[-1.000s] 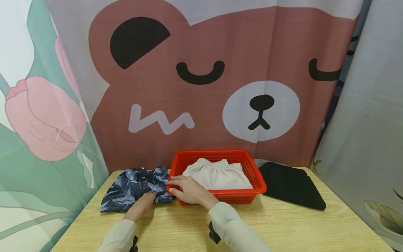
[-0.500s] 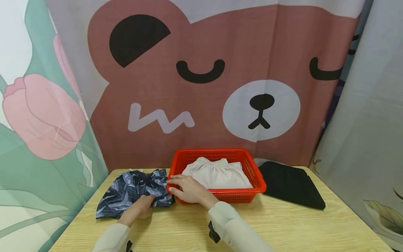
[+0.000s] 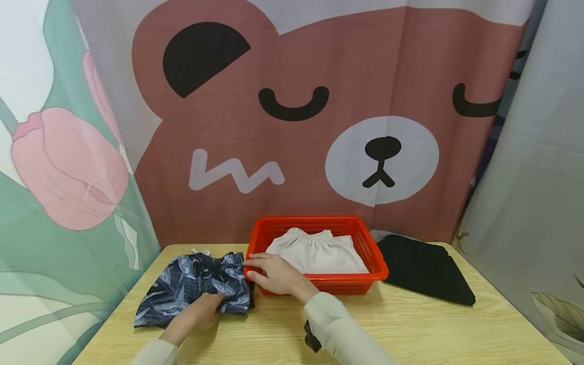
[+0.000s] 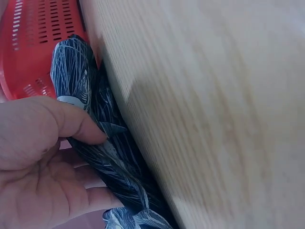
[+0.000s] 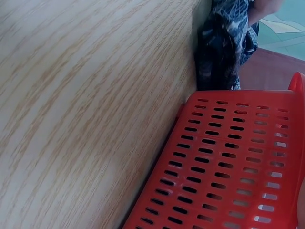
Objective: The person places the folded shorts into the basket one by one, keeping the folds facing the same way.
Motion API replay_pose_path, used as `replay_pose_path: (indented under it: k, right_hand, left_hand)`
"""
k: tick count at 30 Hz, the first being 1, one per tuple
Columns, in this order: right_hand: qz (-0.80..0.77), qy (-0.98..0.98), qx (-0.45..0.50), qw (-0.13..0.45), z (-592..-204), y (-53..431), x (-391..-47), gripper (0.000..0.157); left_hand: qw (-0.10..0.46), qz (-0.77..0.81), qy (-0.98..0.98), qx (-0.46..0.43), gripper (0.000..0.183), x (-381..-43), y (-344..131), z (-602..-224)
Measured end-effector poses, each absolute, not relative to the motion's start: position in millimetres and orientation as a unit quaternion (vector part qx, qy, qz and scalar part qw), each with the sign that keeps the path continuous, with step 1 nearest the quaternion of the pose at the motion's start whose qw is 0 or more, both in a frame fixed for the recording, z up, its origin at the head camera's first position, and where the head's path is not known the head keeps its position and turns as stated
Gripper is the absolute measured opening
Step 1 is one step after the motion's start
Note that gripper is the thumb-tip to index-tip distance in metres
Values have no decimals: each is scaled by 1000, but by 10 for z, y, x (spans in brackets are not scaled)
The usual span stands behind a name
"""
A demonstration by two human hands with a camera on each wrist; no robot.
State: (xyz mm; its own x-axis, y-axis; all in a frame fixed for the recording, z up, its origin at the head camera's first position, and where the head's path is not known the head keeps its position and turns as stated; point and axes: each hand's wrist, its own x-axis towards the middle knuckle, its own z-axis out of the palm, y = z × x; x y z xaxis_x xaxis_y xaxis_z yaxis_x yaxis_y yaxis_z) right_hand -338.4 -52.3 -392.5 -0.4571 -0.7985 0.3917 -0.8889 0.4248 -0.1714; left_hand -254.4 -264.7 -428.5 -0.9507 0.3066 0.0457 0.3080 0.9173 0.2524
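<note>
A pair of dark blue leaf-print shorts (image 3: 196, 276) with a gathered waist lies on the table left of the basket. My left hand (image 3: 201, 312) pinches its near edge; in the left wrist view, the thumb (image 4: 88, 126) presses on the bunched cloth with fingers behind it. My right hand (image 3: 278, 276) rests over the front left corner of a red perforated basket (image 3: 335, 286), fingers extended across the rim. White gathered-waist shorts (image 3: 319, 253) lie inside the basket. Just a sliver of the right hand shows at the right wrist view's edge.
Folded black cloth (image 3: 424, 268) lies to the basket's right. Everything stands on a light wood-grain table (image 3: 392, 329). Behind its far edge hangs a curtain (image 3: 301, 152) with a bear print, with further curtains at both sides.
The leaf-print shorts and my left hand have slid toward me and slightly left. My right hand and the basket have stayed in place.
</note>
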Motion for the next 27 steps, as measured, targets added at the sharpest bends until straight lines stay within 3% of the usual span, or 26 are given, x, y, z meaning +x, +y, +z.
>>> replay_pose_path:
  k: [20,27]
  right_hand:
    - [185,-833,504,133,-3936,-537,-3394,39]
    - [179,-839,498,127,-3923,-524,-3384,42]
  left_hand:
    - [-60,-129,-975,-168,18,-2210,-2530,-4306]
    - [-82,-136,-976,-151,27,-2086,-2440,-4291]
